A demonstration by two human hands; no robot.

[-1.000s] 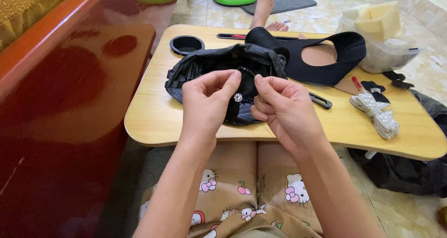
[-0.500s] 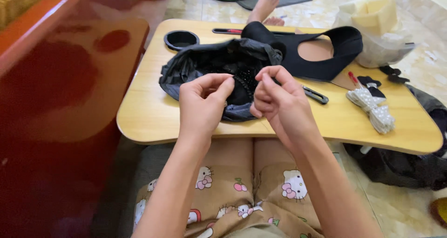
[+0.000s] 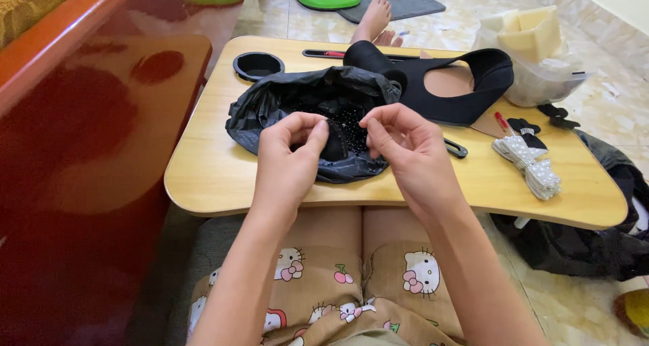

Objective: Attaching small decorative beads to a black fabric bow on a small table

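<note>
Black piece [image 3: 336,143] — seemingly upright — pinched by left hand [image 3: 289,158].

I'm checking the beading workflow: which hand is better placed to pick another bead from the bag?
Probably the right hand: its fingertips hover free beside the beads in the black bag, while the left hand pinches a small black piece.

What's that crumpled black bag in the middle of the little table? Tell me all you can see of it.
The black plastic bag looks thin, glossy and wrinkled. It lies open on the low wooden table, its mouth spread wide, with many tiny shiny beads inside. The left hand and right hand are over its opening, fingertips pinched.
</note>
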